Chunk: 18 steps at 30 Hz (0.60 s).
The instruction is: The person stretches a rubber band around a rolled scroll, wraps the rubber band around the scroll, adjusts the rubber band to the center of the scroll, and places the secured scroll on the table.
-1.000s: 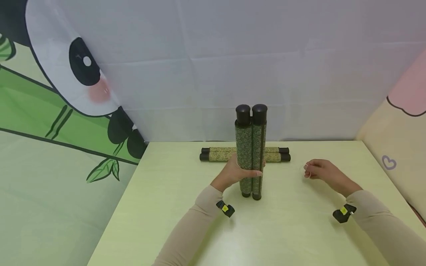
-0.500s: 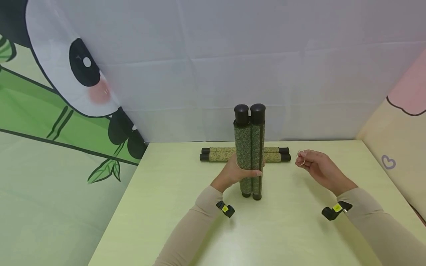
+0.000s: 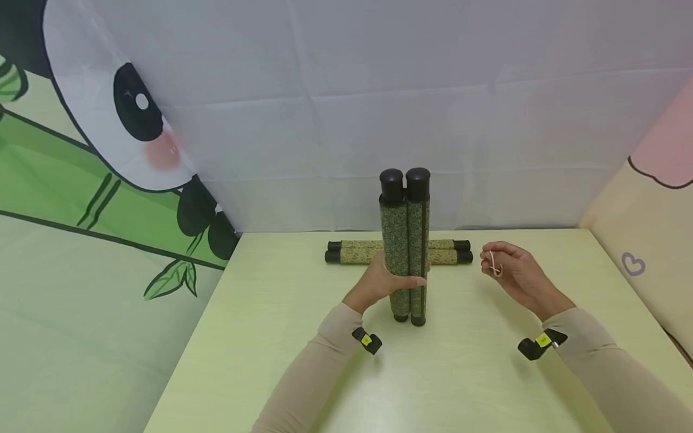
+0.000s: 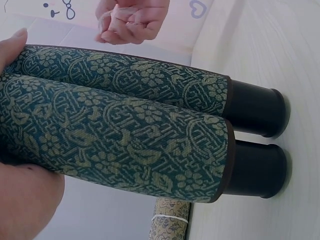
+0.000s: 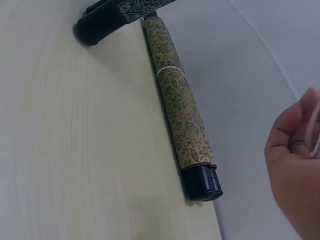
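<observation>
A green patterned scroll (image 3: 394, 240), rolled from both ends into two rolls with black knobs, stands upright on the table. My left hand (image 3: 376, 282) grips both rolls low down, thumb across the front. In the left wrist view the scroll's brocade cover (image 4: 150, 140) and black end knobs (image 4: 257, 170) show large. To the right, above the table, my right hand (image 3: 521, 275) pinches a thin white elastic band (image 3: 494, 264), which hangs in a small twisted loop. Only part of that hand (image 5: 295, 165) and of the band (image 5: 314, 132) appears in the right wrist view.
Behind the green scroll, a yellow patterned scroll (image 3: 446, 257) lies crosswise near the table's back edge, a white band (image 5: 171, 69) around it. A pale cloth wall (image 3: 346, 132) rises directly behind the table (image 3: 465, 373); a printed cloth stands at each side.
My right hand has risen slightly and moved left, turning so more of the palm shows; the band in it now hangs twisted. My left hand stays put while the scroll's top leans slightly left.
</observation>
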Each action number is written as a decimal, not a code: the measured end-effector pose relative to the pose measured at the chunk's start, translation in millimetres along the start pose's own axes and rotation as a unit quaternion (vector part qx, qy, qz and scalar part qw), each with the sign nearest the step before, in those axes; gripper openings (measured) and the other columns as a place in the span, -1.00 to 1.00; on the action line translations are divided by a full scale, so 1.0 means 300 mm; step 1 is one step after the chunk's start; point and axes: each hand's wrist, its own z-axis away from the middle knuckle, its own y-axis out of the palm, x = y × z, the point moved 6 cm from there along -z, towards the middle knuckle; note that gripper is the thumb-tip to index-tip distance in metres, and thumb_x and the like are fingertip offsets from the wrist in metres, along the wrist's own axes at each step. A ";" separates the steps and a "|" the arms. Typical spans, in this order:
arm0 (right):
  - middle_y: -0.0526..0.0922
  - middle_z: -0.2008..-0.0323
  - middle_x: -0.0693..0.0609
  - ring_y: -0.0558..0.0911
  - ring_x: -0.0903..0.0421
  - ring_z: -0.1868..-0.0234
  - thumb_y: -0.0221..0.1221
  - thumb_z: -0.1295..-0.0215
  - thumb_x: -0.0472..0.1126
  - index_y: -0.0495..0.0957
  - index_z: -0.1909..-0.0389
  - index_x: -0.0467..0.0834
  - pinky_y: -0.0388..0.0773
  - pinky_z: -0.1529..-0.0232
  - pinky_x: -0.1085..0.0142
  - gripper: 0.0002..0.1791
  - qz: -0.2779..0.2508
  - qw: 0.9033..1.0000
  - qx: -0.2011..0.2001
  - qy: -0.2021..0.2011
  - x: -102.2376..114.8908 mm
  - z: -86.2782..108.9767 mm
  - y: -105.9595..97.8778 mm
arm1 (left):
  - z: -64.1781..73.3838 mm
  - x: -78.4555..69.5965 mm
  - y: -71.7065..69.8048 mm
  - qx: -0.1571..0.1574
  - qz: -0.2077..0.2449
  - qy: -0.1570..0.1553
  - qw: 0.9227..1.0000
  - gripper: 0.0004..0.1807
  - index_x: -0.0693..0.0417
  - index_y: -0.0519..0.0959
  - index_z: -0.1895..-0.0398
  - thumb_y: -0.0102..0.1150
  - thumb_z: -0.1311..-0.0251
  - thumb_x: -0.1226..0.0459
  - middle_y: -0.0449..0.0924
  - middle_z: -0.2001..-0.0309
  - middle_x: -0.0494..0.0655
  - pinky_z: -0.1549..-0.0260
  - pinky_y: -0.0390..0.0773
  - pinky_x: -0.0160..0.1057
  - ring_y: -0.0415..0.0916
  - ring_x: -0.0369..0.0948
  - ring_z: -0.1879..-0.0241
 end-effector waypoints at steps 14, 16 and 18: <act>0.36 0.62 0.11 0.32 0.17 0.61 -0.24 -0.63 -0.35 0.46 0.34 -0.14 0.27 0.47 0.33 -0.65 0.112 0.986 -0.005 0.121 -0.064 0.001 -0.012 | 0.003 0.009 -0.002 -0.006 -0.012 -0.019 1.000 0.47 0.13 -0.27 -0.64 0.61 0.08 -0.12 -0.25 -0.62 0.15 -0.40 0.19 0.20 -0.14 0.10 -0.57; 0.19 0.65 0.09 0.16 0.13 0.62 -0.33 -0.56 -0.40 0.35 0.44 -0.14 0.08 0.46 0.27 -0.62 0.087 0.988 0.014 0.126 -0.067 -0.001 -0.006 | 0.002 0.009 -0.002 -0.005 -0.008 -0.018 1.000 0.47 0.13 -0.28 -0.64 0.61 0.08 -0.12 -0.25 -0.62 0.15 -0.40 0.20 0.20 -0.14 0.10 -0.57; 0.04 0.63 0.06 0.02 0.10 0.59 -0.39 -0.48 -0.42 0.25 0.53 -0.13 -0.04 0.43 0.22 -0.61 0.052 0.990 0.024 0.128 -0.066 -0.002 -0.002 | 0.001 0.011 -0.003 -0.006 -0.009 -0.018 1.000 0.47 0.13 -0.28 -0.64 0.61 0.09 -0.13 -0.25 -0.62 0.15 -0.40 0.19 0.20 -0.15 0.10 -0.57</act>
